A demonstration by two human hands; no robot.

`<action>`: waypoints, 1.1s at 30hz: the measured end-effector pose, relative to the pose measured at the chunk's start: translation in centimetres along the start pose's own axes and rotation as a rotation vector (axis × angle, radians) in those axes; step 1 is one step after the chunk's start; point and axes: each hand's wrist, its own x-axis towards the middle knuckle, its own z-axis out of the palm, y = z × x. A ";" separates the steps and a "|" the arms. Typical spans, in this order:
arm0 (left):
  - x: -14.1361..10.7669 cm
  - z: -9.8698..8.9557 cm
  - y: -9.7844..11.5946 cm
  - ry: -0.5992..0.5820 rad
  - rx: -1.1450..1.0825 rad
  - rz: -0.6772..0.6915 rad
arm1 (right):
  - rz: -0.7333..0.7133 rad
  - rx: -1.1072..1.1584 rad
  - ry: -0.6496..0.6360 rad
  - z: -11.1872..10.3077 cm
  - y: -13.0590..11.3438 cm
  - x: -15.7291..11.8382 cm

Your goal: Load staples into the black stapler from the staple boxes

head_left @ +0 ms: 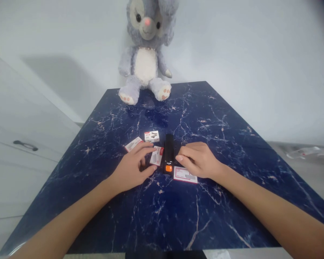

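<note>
On the dark blue marbled table (162,216), a black stapler-like object (169,151) with an orange end lies lengthwise between my hands. My left hand (133,167) has its thumb and fingers apart around a red-and-white packet (156,156), its fingertips at the packet's edges. Partly behind its fingers lies another red-and-white packet (133,144), and a small white box (151,136) sits just beyond. My right hand (198,159) is closed with its fingers curled; what it holds, if anything, is hidden. Below it lies a white card-like packet with a red border (185,175).
A grey plush toy (145,64) with a white belly sits at the table's far edge against the wall. A white cabinet with a dark handle (25,145) stands at the left. Some whitish item lies beyond the table's right edge.
</note>
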 end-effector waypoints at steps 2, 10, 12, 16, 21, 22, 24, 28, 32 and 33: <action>0.1 -0.1 -0.1 0.004 0.133 0.069 | 0.002 -0.005 -0.026 0.1 0.0 0.0; 0.3 0.1 -0.7 -0.057 0.166 0.148 | 0.057 -0.023 -0.101 0.5 -0.1 0.1; 0.3 0.0 -0.7 -0.057 0.169 0.159 | 0.059 -0.013 -0.111 0.6 -0.1 0.1; 0.7 -0.8 -1.4 0.012 0.210 0.203 | 0.082 0.002 -0.109 0.9 0.0 -0.1; 1.4 -2.0 -3.6 0.195 0.321 0.053 | 0.096 0.000 -0.111 0.9 0.2 -0.3; 1.5 -2.0 -3.9 0.190 0.319 0.043 | 0.102 0.006 -0.113 0.9 0.2 -0.3; 1.4 -2.1 -4.0 0.125 0.274 0.058 | 0.133 0.029 -0.117 0.9 0.2 -0.3; 0.7 -2.7 -2.9 -0.114 0.164 0.143 | 0.235 0.080 -0.120 0.9 0.2 -0.2; 0.5 -4.0 -2.3 -0.250 0.103 0.184 | 0.309 0.107 -0.117 0.8 0.3 0.0; 0.6 -4.2 -2.3 -0.251 0.081 0.182 | 0.320 0.110 -0.119 0.8 0.3 0.1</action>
